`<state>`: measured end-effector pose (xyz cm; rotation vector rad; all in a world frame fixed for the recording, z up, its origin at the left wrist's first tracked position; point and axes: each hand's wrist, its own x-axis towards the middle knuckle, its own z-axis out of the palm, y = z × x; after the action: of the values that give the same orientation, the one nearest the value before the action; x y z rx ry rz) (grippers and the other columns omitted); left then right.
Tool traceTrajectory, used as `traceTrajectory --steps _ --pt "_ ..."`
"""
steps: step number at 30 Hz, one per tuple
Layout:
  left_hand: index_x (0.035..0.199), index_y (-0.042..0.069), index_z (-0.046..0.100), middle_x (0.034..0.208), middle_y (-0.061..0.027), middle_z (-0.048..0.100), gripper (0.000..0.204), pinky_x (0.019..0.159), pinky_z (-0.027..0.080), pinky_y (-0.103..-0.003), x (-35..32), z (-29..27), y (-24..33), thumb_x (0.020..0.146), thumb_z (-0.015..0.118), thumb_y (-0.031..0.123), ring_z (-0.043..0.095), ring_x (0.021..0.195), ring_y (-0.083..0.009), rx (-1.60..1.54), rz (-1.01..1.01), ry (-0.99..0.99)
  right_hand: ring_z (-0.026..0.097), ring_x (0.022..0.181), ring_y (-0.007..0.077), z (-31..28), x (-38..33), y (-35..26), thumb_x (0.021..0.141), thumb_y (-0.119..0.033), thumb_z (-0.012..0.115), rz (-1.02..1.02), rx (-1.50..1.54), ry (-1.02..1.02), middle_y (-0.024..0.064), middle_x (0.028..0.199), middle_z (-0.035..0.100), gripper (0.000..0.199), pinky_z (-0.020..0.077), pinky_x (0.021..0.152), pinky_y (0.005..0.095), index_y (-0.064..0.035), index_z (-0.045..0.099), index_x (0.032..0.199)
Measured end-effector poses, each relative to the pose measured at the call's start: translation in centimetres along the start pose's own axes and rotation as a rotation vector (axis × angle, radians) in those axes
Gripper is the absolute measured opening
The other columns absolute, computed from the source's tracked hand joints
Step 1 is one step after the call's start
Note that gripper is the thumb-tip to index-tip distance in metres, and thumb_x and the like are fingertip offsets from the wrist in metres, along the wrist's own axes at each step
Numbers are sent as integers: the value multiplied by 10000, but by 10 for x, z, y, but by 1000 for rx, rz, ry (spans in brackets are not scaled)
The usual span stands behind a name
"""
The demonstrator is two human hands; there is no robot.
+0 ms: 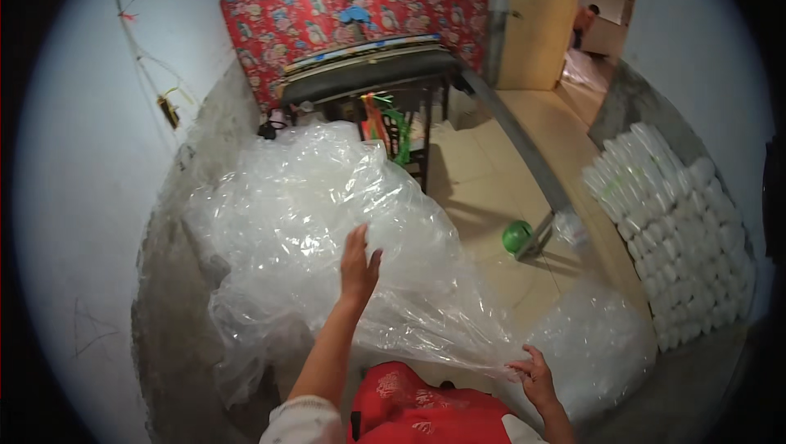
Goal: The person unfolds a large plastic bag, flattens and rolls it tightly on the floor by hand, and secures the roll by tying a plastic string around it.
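Observation:
A large billowing heap of clear plastic film (pixel 286 207) fills the left and middle of the view, glossy and crumpled. Above its near side is my left hand (pixel 358 272), fingers stretched out and thumb apart; whether it touches the film I cannot tell. Lower right, my right hand (pixel 538 380) pinches a gathered edge of the film between thumb and fingers. From there the film runs in taut folds toward the left. Just beyond my right hand lies another mound of clear plastic (pixel 594 342), its contents hard to make out.
A long dark bench (pixel 377 76) stands ahead before a red patterned cloth (pixel 286 35). A grey rail (pixel 520 137) runs from it toward the right, near a green round object (pixel 517 237). Stacked white plastic bundles (pixel 684 247) line the right wall. Through a doorway, another person (pixel 584 22) is visible.

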<state>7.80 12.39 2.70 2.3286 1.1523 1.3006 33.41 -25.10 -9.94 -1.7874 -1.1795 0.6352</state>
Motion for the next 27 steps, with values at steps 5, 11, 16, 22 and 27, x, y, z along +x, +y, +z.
traceTrajectory --steps 5,11,16,22,27 --pt "1434 221 506 1273 -125 663 670 886 475 -521 -109 211 57 812 626 3 659 1061 -299 441 114 -764 707 981 243 -190 -142 35 852 74 557 234 -28 -81 140 1137 722 376 535 900 317 -95 756 1122" --pt "1134 193 729 1026 -76 751 288 875 509 -492 -259 248 51 848 713 228 712 959 -264 175 -46 -1123 648 1008 135 -187 -224 49 925 -19 532 449 268 161 70 1033 733 330 505 925 298 -31 699 1210" --pt "1175 40 681 1070 -125 750 307 725 567 -341 -231 207 16 965 634 258 720 703 -217 -548 -524 -731 609 1186 231 -150 -202 -35 940 -53 552 475 1102 210 89 1338 599 426 499 977 350 -15 540 1365" --pt "1301 95 549 1034 1 572 274 902 514 -344 -50 -66 33 1061 483 209 594 957 -129 -1270 -364 222 624 1131 205 -100 -138 -69 899 -8 623 434 968 372 73 1259 618 376 511 917 318 -49 595 1272" --pt "1428 4 490 1347 -171 605 461 1044 506 -398 -230 -355 -53 1015 557 198 600 1237 -268 -205 62 517 598 890 127 -83 -85 -145 884 56 605 -92 557 414 11 926 625 162 491 827 278 -81 623 969"
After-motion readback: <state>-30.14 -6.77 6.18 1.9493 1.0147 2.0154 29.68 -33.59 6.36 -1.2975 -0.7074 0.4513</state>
